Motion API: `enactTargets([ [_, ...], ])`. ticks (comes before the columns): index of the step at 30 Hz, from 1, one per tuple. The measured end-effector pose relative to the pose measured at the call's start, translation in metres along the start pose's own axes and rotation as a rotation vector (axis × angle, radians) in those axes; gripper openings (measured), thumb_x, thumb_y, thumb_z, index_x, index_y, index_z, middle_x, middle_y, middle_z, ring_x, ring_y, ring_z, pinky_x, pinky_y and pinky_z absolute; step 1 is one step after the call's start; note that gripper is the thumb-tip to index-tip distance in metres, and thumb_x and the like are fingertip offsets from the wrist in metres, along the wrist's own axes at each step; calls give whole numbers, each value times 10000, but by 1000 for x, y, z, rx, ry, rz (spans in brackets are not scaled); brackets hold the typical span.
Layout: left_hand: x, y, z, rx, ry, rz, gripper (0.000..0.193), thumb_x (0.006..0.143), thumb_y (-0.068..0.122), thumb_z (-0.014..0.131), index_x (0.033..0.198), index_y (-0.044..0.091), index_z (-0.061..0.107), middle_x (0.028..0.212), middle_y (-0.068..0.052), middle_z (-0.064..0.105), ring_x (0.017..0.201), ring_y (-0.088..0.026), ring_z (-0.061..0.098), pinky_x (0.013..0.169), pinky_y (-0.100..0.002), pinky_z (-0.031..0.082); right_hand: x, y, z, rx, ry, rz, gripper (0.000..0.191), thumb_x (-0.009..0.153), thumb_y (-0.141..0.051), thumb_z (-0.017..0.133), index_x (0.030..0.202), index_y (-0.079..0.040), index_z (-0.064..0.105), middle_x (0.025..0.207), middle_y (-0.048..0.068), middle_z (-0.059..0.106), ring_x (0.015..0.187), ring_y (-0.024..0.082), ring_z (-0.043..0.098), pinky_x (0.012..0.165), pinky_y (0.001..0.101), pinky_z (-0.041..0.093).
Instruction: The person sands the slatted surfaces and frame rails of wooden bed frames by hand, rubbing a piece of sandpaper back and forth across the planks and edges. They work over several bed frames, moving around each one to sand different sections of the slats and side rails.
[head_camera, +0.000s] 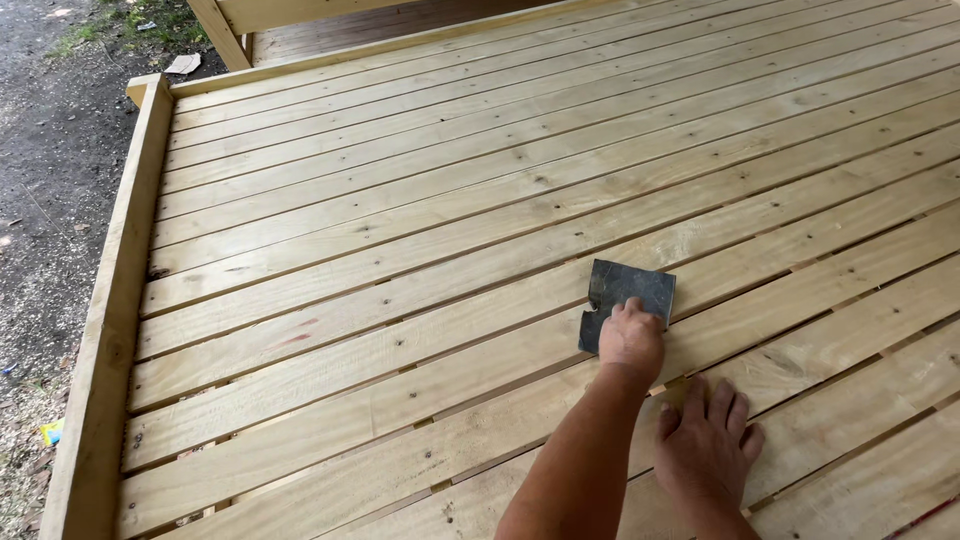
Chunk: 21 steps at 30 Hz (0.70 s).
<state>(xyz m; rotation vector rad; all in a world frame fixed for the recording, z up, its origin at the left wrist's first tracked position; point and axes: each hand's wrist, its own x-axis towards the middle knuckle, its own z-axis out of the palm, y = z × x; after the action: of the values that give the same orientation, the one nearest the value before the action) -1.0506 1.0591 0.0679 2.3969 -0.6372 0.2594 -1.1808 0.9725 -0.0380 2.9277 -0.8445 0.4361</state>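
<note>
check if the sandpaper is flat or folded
Flat: the sandpaper lies spread on the slats, pressed down by the left hand.

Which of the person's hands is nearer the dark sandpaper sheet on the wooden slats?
Left. The left hand presses on the sandpaper sheet at its near edge; the right hand lies flat on a slat nearer the camera, apart from it.

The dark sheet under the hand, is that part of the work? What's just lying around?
In use: dark sanding sheet, left hand pressing it, right hand flat on the wooden slats.
Lying about: paper scrap, yellow-blue scrap on the ground.
</note>
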Motion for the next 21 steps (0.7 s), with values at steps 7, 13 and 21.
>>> enactTargets([
  [7,-107,-114,-53,-122,190,-20,305,767,24,619,897,192,839,932,-114,606,992,-350,594,843,-433,522,1,-1,-5,67,29,-14,677,964,-471,482,1562,-157,433,1641,145,374,1516,339,295,1167,619,233],
  [13,-242,-273,-155,-104,188,-250,238,680,50,810,877,176,856,787,-52,586,843,-231,622,746,-342,524,5,-5,-19,38,12,-49,656,988,-499,384,1568,-193,377,1645,135,325,1508,330,230,1168,583,189],
  [21,-343,-351,-236,2,270,-608,232,754,72,805,922,219,865,786,-42,589,730,-210,645,708,-314,542,-27,-30,-38,64,55,-166,717,995,-526,363,1591,-129,335,1660,164,297,1529,348,240,1201,538,186],
])
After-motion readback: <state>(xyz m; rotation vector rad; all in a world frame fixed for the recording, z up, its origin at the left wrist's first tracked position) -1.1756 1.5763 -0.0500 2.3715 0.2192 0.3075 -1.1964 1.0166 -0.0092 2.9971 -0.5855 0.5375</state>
